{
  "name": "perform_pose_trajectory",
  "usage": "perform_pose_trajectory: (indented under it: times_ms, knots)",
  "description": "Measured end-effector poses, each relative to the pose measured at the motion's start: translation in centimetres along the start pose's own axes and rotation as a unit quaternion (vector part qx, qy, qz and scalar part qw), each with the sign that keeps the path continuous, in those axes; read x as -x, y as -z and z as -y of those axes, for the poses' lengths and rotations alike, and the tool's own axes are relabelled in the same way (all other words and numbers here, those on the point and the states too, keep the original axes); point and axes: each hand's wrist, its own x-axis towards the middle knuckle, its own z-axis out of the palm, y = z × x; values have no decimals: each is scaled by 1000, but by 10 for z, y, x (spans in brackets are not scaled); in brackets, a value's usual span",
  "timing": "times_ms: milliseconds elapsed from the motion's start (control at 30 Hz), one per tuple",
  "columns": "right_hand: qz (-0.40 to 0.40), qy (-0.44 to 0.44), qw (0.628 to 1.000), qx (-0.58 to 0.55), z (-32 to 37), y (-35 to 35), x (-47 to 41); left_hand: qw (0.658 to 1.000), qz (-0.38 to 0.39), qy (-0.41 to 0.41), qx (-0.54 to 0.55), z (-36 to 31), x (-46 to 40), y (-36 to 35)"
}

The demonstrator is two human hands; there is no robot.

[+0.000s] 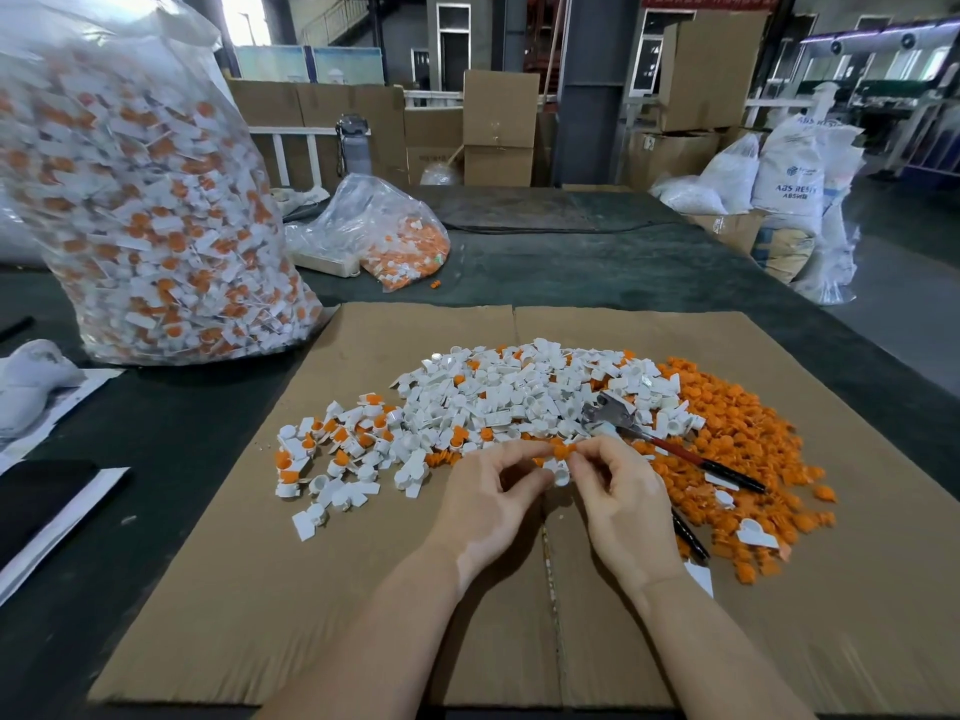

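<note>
left hand [488,491]: forearm comes in from the bottom, fingers curled, pinching the white piece [558,474] from its left
right hand [618,491]: mirrors it, thumb and forefinger pinching the orange cap [563,450]
white piece: held between both hands just over the cardboard [363,589], round open end facing the person; long axis mostly hidden by the fingers, can't tell
orange cap: right on top of the white piece, touching
behind: white heap [519,392], orange heap [753,433] to the right, pliers [649,439] with handles pointing near-right
far left: big bag [156,200] on the surface [571,262]

Both bare forearms reach forward; the left hand [493,493] and right hand [621,493] meet, curled fingertips pinching one orange-and-white cap [561,474].
</note>
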Motion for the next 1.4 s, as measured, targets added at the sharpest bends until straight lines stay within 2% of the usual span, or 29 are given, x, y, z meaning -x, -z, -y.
perform_pose_trajectory:
  times_ms: [500,667,767,867,1200,1400]
  knots:
    - [9,-3,1000,0,-1,0,-1,1000,-5,-4,10,-1,0,0]
    - [-37,82,993,81,2,-1,2,1000,-9,11,-22,3,-1,-2]
    - [-70,140,977,147,5,-1,3,998,-36,36,-48,7,-4,-3]
    - [-72,161,969,175,3,-1,3,995,-66,57,-52,11,-6,-3]
    - [-66,153,964,205,2,-2,2,994,-67,58,-62,13,-6,-3]
    - [-67,118,965,222,0,0,1,994,-64,63,-65,13,-6,-2]
